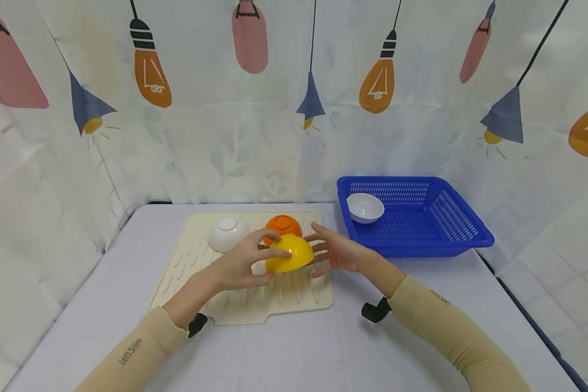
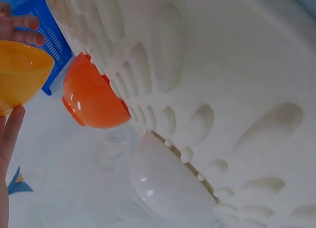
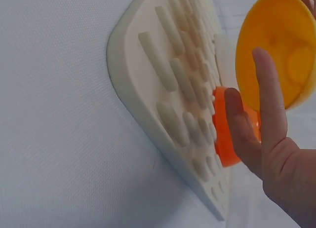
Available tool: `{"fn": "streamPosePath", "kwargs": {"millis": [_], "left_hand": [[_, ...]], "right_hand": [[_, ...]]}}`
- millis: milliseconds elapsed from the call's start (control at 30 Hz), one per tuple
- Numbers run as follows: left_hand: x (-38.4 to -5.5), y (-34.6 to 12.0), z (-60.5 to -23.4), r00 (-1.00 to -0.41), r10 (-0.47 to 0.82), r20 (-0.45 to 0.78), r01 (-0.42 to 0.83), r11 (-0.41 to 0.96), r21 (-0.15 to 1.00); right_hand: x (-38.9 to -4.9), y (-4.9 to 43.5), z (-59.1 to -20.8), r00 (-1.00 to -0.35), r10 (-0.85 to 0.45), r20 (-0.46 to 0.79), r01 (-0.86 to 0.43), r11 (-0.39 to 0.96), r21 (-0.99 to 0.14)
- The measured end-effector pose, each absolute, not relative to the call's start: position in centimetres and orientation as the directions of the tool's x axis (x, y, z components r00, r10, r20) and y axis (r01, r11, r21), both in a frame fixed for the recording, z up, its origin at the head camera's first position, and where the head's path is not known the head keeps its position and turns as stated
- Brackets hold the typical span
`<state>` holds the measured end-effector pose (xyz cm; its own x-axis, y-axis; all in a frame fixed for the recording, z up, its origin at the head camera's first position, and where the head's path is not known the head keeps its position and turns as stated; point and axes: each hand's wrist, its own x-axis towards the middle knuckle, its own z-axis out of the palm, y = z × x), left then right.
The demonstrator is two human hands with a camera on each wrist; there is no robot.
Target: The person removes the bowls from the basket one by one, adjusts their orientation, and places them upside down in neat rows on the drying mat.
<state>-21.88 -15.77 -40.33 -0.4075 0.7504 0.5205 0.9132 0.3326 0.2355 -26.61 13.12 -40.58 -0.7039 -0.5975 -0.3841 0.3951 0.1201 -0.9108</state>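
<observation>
A blue basket (image 1: 421,252) stands on the white worktop (image 1: 284,359), a white bowl (image 1: 365,208) upright inside its left end. Left of the basket lies a cream ridged mat (image 1: 186,267), bearing an upturned orange bowl (image 1: 282,222) and, farther from the basket, another white bowl (image 1: 225,237), also upturned. Behind the basket hangs a pale curtain (image 1: 402,149), an orange bulb (image 1: 377,90) printed above the basket.

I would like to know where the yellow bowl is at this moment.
In the head view, the yellow bowl is near the middle, held by the left hand above the cream mat, in front of the orange bowl.
</observation>
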Motion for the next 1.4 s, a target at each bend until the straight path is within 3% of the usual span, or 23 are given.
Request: {"fn": "streamPosePath", "kwargs": {"millis": [167, 600, 1000, 1400], "left_hand": [[-21.9, -14.9, -40.4, -0.324, 0.81, 0.488, 0.943, 0.317, 0.1], [-21.6, -14.0, -40.1, -0.249, 0.879, 0.406, 0.938, 0.323, -0.124], [-21.6, -13.7, -39.9, -0.177, 0.884, 0.433, 0.942, 0.279, -0.184], [-21.4, -13.3, -40.0, -0.177, 0.889, 0.423, 0.937, 0.284, -0.205]], "right_hand": [[-26.5, 12.9, -40.6, -0.721, -0.559, -0.41, 0.405, 0.14, -0.903], [-26.3, 12.9, -40.5, -0.722, -0.552, -0.416, 0.398, 0.16, -0.903], [-26.6, 12.8, -40.4, -0.717, -0.559, -0.417, 0.389, 0.176, -0.904], [-26.5, 12.6, -40.2, -0.714, -0.564, -0.415, 0.369, 0.2, -0.908]]}}
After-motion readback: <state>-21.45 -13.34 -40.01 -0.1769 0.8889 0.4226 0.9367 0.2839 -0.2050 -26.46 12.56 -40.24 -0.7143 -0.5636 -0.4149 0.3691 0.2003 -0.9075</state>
